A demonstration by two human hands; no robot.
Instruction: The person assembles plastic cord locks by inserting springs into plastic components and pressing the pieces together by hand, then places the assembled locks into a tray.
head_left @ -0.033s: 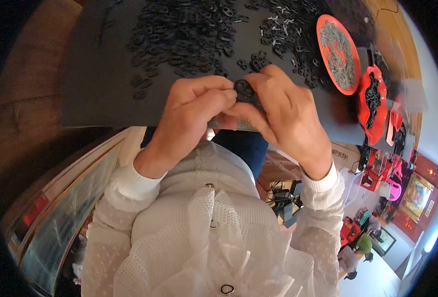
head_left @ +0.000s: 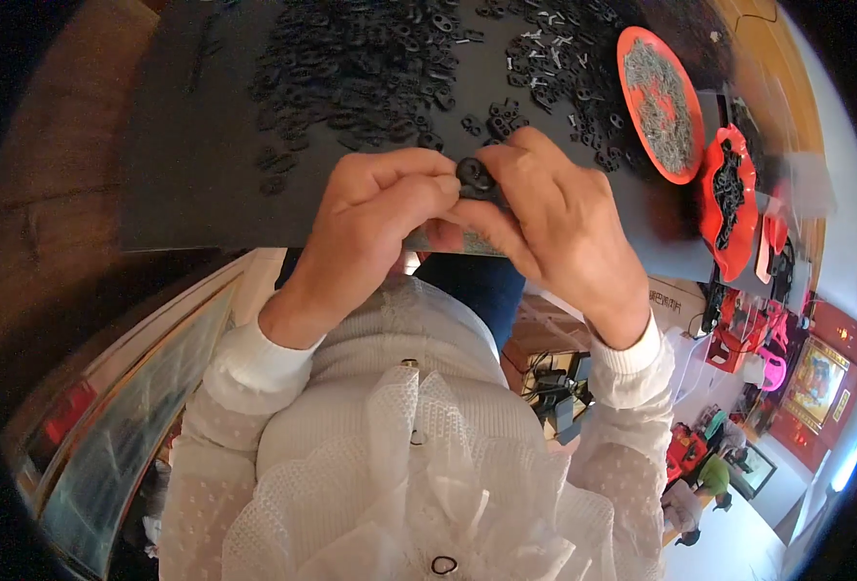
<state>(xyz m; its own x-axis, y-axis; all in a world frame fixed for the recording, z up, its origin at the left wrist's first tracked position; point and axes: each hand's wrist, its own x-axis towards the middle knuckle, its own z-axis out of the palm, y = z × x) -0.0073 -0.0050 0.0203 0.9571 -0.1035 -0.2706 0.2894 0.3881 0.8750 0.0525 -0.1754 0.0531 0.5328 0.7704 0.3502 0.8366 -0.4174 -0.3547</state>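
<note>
Close to the table's near edge, my left hand and my right hand meet around a small round black plastic part. Fingers of both hands are closed on it, and most of its rim is covered by them. Just beyond my right fingers lies a cluster of black ring-shaped parts. A large spread of similar black parts covers the table farther off to the left. Another group, of black parts mixed with silvery pins, lies beyond my right hand.
At the right, a red plate holds many thin silvery pins. Beside it, a red wavy-edged dish contains small black pieces. The dark tabletop ends just beneath my wrists. Other people are in the room at lower right.
The round black part has turned or tilted slightly between my fingers. Both hands stay in nearly the same place.
</note>
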